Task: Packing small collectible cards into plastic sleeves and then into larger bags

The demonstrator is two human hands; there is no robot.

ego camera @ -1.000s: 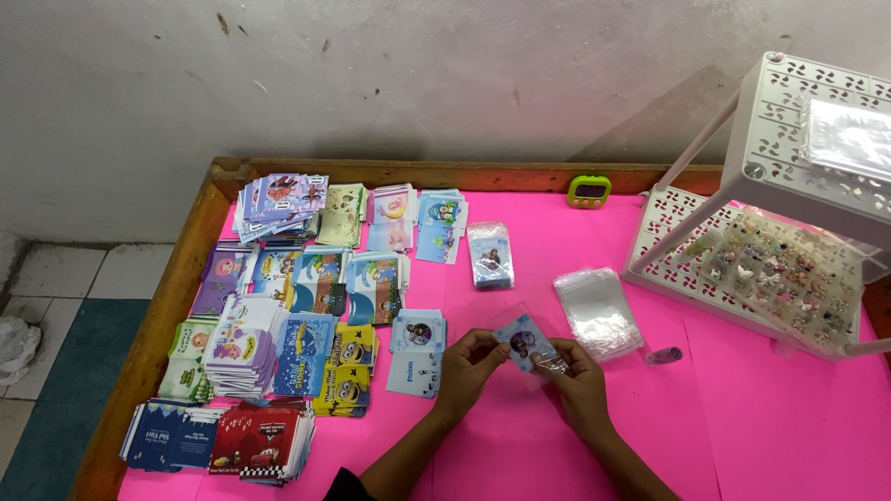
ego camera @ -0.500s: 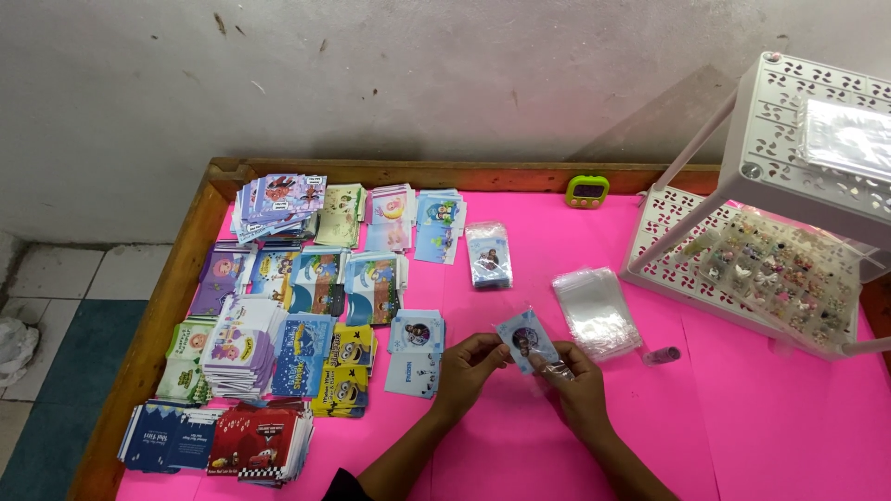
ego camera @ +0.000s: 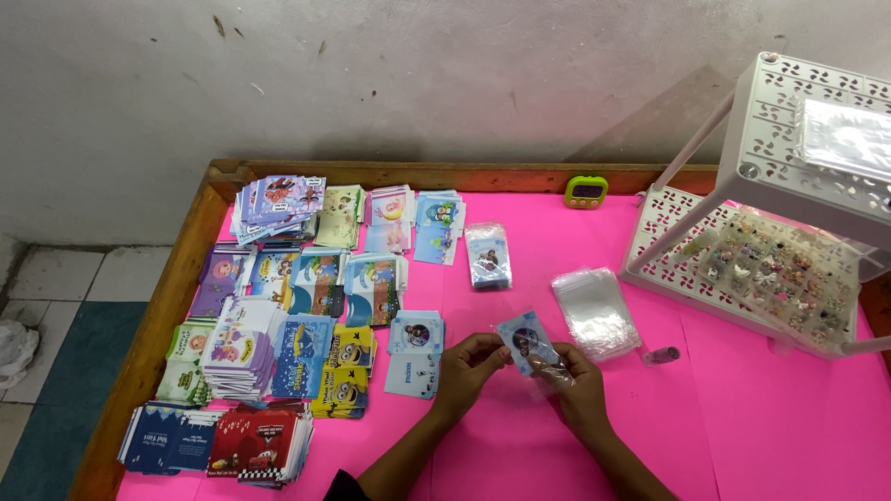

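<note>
- Your left hand (ego camera: 469, 364) pinches the left edge of a small light-blue card (ego camera: 525, 342) with a round dark picture at its centre; fingers closed on it.
- Your right hand (ego camera: 577, 388) grips the card's lower right, where a clear plastic sleeve (ego camera: 555, 373) wraps it. Fingers closed on sleeve and card together.
- The card sits tilted, just above the pink table cover (ego camera: 742, 399), near the front middle.
- Just right of your hands: a loose stack of clear sleeves (ego camera: 594, 311), and beside it a small purplish tube (ego camera: 661, 354).
- Left of your hands: two light-blue cards (ego camera: 415, 351), one overlapping the other.
- Further left, rows of card stacks: yellow cartoon packs (ego camera: 345, 376), blue ones (ego camera: 299, 357), purple and white (ego camera: 237, 348), green at the edge (ego camera: 186, 362), dark-blue and red stacks (ego camera: 218, 443) at the front corner.
- Back rows: purple fan of cards (ego camera: 274, 202), pale and blue stacks alongside.
- One sleeved stack (ego camera: 488, 255) lies alone, mid-table.
- A green timer (ego camera: 586, 191) rests by the wooden rim (ego camera: 167, 306).
- At right, a white perforated rack (ego camera: 798, 111); its lower shelf holds a tray of small trinkets (ego camera: 775, 269).
</note>
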